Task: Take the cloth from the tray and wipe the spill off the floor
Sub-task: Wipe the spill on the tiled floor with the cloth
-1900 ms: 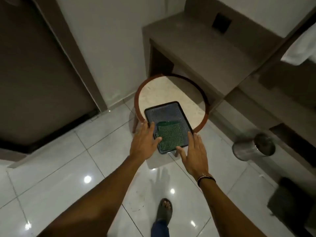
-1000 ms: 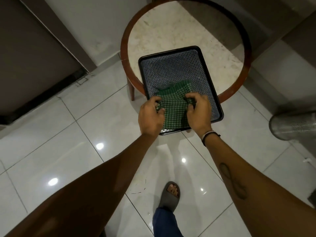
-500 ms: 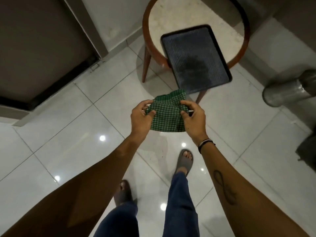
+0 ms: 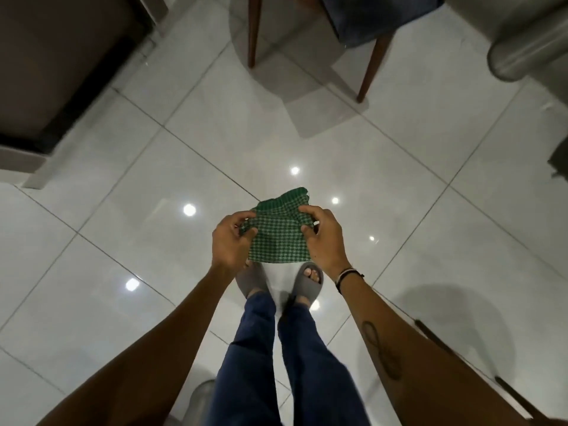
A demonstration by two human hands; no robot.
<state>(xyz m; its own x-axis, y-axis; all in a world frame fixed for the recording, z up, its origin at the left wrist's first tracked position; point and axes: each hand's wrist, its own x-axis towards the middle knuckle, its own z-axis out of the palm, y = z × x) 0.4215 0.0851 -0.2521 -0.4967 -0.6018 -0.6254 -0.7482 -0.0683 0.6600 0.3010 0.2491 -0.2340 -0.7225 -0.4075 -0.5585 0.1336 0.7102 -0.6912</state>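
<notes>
Head view shows the cloth (image 4: 278,238) held above the floor (image 4: 123,186), left hand (image 4: 232,241) and right hand (image 4: 324,241) each pinching a side; it looks light and limp, best bunched at the middle.

Green-and-white checked cloth (image 4: 278,235), small and soft, held up in the air over the glossy pale tiled floor (image 4: 129,192), clear of the tiles. Pinched at its upper left edge by the left hand (image 4: 231,241) and at its upper right edge by the right hand (image 4: 324,238). Top edge bunched and rumpled between the two grips; lower part hanging flat, bottom hem straight, just above the feet. Only a dark corner of the tray (image 4: 381,16) in view at the top edge, well apart from the cloth.
</notes>
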